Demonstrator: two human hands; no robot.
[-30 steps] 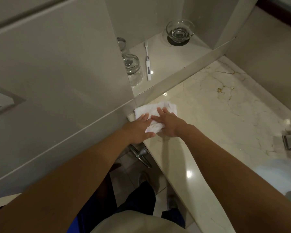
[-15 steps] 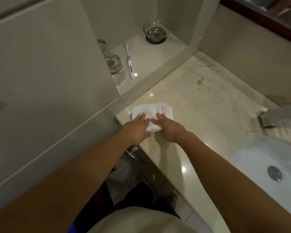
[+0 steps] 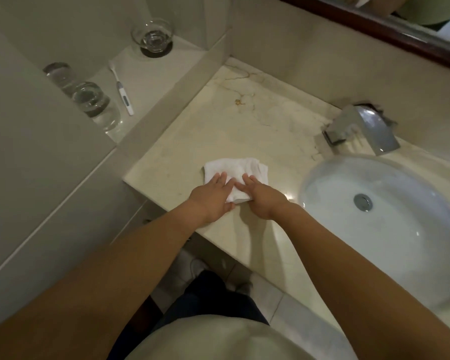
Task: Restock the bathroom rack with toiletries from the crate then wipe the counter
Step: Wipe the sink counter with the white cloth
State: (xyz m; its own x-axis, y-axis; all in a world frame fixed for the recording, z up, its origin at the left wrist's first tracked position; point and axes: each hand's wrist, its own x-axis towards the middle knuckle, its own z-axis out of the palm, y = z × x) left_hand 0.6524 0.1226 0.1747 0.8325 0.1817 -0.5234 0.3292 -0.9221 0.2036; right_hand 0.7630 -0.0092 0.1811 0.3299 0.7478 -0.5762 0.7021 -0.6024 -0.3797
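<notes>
Head view: we press our left hand (image 3: 213, 197) and right hand (image 3: 260, 200), fingers straight and flat, gripping nothing, on the folded white cloth (image 3: 234, 171). It lies on the marble counter (image 3: 244, 126), at 9 o'clock from the sink (image 3: 400, 242).

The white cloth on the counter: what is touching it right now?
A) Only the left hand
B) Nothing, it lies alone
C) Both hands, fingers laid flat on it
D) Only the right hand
C: the left hand and the right hand both rest with straight fingers on the near part of the white cloth, which lies on the counter.
</notes>
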